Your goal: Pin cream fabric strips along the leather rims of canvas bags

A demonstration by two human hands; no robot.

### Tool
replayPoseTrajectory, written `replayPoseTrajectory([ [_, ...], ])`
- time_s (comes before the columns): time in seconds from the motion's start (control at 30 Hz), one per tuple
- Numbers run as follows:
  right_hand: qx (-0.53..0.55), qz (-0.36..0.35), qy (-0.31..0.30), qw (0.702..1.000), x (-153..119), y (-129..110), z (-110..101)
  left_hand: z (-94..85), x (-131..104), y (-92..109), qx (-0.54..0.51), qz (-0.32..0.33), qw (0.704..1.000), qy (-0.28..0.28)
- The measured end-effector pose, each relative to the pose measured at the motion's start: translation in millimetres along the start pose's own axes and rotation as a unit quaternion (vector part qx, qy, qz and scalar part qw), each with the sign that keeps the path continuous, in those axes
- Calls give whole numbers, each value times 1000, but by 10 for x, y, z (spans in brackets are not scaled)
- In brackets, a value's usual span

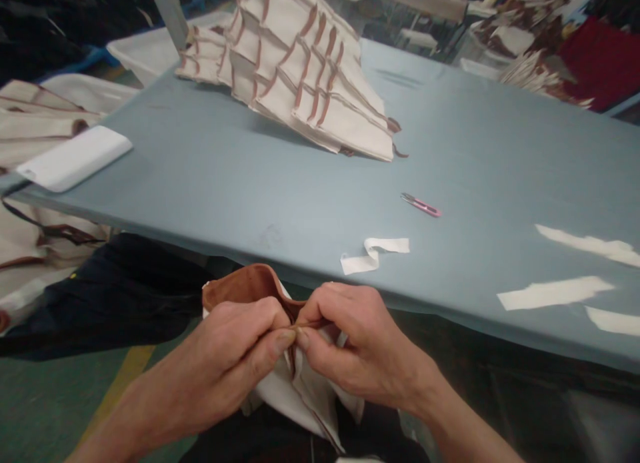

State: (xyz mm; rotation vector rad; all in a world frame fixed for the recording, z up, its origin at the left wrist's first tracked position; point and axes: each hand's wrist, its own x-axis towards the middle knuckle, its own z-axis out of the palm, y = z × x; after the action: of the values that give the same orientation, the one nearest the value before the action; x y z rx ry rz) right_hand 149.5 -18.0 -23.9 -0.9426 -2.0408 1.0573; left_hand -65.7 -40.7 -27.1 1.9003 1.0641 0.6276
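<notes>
A cream fabric piece (285,396) with a brown lining or trim hangs over the lap, below the table's near edge. My left hand (245,350) pinches its brown edge between thumb and fingers. Right beside it, my right hand (350,336) pinches the same edge, and the two thumbs nearly touch. To the left of the fingers, the brown part (245,284) curves up and stands open. What lies behind the fingertips is hidden.
On the blue-grey table (475,170) lie a stack of cream pieces with brown trim (300,70), pink-handled snips (423,205), a twisted white strip (373,255), several pale strips (555,293) at right and a white flat object (75,158) at the left corner.
</notes>
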Motion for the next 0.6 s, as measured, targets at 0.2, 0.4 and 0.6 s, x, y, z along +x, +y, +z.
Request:
replayPoseTrajectory([
  [0.2, 256, 140, 11, 956, -49, 55, 227, 387, -87, -131, -434, -133, 890, 39],
  [0.4, 298, 168, 3, 940, -85, 61, 237, 518, -78, -126, -500, -124, 853, 84],
  [0.6, 239, 160, -30, 957, -32, 87, 122, 305, -4, -3, -374, -115, 917, 74],
])
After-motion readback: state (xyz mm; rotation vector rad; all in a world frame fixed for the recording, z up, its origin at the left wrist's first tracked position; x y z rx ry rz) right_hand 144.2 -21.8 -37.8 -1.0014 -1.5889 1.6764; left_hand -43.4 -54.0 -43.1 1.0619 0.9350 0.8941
